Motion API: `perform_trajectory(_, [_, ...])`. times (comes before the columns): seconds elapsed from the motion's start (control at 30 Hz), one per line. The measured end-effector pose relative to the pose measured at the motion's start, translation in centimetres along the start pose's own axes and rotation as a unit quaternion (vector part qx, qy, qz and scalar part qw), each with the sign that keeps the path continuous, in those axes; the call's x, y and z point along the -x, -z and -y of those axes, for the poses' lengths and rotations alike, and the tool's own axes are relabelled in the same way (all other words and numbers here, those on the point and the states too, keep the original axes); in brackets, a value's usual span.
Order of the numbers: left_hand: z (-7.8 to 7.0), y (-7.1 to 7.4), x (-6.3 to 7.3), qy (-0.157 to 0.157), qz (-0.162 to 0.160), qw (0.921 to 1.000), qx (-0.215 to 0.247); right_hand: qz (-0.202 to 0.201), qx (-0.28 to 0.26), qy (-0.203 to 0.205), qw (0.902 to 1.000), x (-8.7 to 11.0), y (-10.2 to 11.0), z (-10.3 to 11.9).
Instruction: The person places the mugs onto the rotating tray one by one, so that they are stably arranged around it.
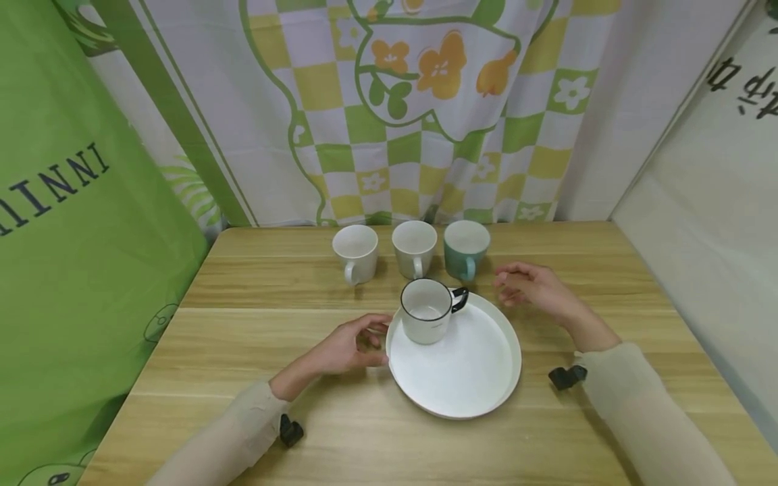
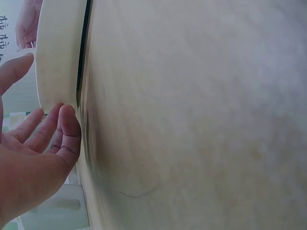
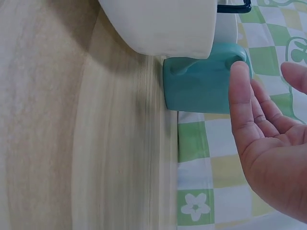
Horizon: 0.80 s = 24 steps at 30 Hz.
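While wide and relaxed, both hands [image 1: 352, 347] [image 1: 535, 291] near the tray [image 1: 468, 381], the black-handled mug [image 1: 424, 329] whole only in the head view.

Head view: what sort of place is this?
Probably a small staged booth, perhaps for recording: a printed curtain hangs behind the wooden table, a green cloth hangs on its left, and three mugs stand in a row.

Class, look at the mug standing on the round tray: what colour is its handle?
Black; the handle shows best in the head view.
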<state>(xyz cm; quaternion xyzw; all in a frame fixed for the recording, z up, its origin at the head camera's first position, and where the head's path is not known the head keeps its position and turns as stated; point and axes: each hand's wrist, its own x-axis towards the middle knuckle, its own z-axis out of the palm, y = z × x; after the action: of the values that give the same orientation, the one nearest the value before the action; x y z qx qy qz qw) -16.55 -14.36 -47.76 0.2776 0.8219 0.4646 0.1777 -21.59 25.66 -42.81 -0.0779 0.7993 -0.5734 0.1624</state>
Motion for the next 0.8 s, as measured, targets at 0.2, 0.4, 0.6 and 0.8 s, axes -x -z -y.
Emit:
perform_trajectory(0.2, [0.2, -0.2, 0.0, 0.0, -0.008, 1.0, 0.002, 0.001, -0.021, 0.0, 0.9998, -0.2, -0.2, 0.1])
perform_trajectory(0.4, [0.3, -0.3, 0.0, -0.012, -0.006, 0.9999, 0.007, 0.007, -0.029, -0.006, 0.9995, -0.5, -0.4, 0.3])
perform_trajectory(0.6, [0.1, -0.3, 0.1, -0.011, -0.007, 0.9999, 0.003, 0.006, -0.033, -0.014, 0.9993, -1.1, -0.3, 0.2])
perform_trajectory(0.8, [-0.1, -0.2, 0.2, -0.007, -0.009, 0.9999, 0.009, 0.013, -0.03, -0.002, 0.9994, -1.8, -0.2, 0.3])
